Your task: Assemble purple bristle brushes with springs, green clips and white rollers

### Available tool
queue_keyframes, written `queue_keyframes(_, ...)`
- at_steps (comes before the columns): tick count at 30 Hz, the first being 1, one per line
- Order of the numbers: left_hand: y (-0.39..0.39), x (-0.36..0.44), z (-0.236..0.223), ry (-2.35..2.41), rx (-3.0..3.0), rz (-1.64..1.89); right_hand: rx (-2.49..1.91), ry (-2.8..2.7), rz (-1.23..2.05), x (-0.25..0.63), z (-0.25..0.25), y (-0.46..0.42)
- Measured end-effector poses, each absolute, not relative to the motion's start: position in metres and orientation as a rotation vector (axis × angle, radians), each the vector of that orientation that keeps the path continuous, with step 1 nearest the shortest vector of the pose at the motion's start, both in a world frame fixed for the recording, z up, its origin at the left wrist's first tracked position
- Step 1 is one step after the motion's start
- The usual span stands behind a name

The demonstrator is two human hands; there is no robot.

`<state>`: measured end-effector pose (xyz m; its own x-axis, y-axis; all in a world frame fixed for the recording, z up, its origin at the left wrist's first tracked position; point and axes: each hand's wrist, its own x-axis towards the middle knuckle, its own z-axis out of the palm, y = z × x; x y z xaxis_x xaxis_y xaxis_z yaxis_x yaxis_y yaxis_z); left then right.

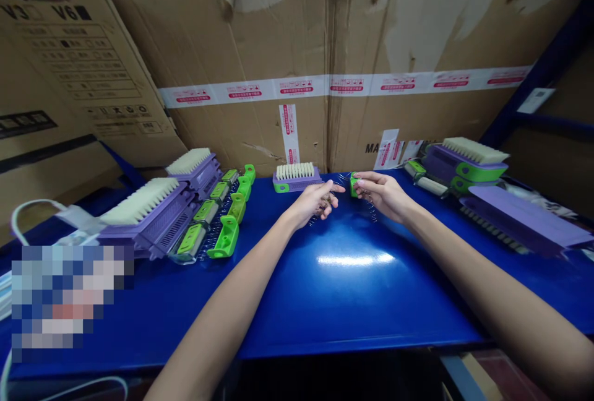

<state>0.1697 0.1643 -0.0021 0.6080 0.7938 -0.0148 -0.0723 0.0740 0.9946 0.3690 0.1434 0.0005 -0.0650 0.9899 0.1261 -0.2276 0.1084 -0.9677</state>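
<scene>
The right hand pinches a green plastic cap over the far middle of the blue table. To its left, the left hand has bent fingers; I can't tell if they grip. A purple brush sits just beyond.

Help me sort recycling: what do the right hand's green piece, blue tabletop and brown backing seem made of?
Green piece: probably plastic, evenly colored, smooth-looking. Blue tabletop: perhaps painted metal, glossy with a bright reflection. Brown backing: cardboard, matte, creased, torn in spots.
</scene>
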Motion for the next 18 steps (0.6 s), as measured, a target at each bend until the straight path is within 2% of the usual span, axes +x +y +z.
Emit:
queue_keyframes(6, 0.158, 0.170, 0.005, 0.668, 1.285, 0.694, -0.909, -1.101, 1.249, 0.371, 0.006, 0.144)
queue_keyframes(9, 0.157, 0.169, 0.008, 0.693, 1.207, 0.779, -0.951, -1.061, 1.098, 0.385, 0.011, 0.149)
queue_keyframes(11, 0.160, 0.169, 0.008, 0.690, 1.126, 0.825, -1.085, -1.037, 0.873, 0.401, 0.013, 0.154)
queue_keyframes(16, 0.167, 0.167, 0.003, 0.717, 1.054, 0.912, -1.690, -1.151, 0.012, 0.444, 0.004, 0.163)
queue_keyframes(18, 0.167, 0.167, 0.002, 0.751, 1.107, 0.948, -1.810, -1.262, -0.115, 0.455, -0.003, 0.165)
